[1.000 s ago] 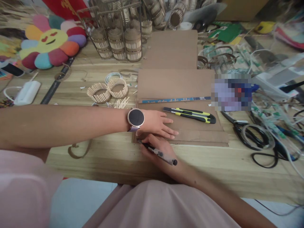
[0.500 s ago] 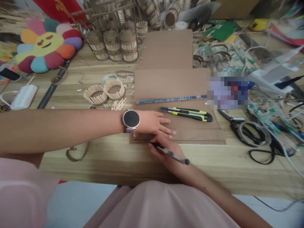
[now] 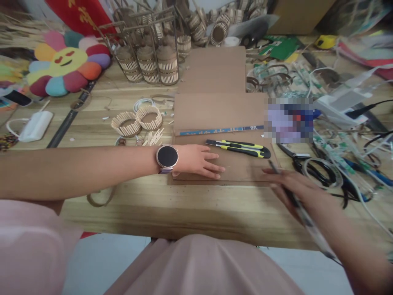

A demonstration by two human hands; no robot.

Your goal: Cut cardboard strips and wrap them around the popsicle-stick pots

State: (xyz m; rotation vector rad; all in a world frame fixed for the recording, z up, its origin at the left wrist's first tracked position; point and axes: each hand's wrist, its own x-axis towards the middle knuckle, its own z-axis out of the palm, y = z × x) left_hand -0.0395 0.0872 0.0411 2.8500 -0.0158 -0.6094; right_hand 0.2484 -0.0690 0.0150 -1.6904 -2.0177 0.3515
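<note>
My left hand [image 3: 198,160] lies flat on brown cardboard [image 3: 242,170] with its fingers spread, a round watch [image 3: 167,156] on the wrist. Off the right end of the cardboard, my right hand [image 3: 302,190], blurred by motion, grips a pen [image 3: 310,227] with a dark tip and a clear barrel. The pen slants, its tip up and left. A yellow and black utility knife [image 3: 238,148] rests on the cardboard just beyond my left fingertips. Behind it lies a narrow blue strip [image 3: 219,130] with markings, across the cardboard.
Two rings of small wooden sticks [image 3: 126,124] stand left of the cardboard, beside loose sticks [image 3: 153,137]. A wire rack of stick-covered jars [image 3: 149,65] and a flower cushion [image 3: 69,61] stand behind. Black cable coils [image 3: 322,172] and clutter crowd the right.
My right hand has moved right with the pen, away from beside my left hand at the cardboard's near edge. My left hand stays pressed in place. The view has shifted slightly.
</note>
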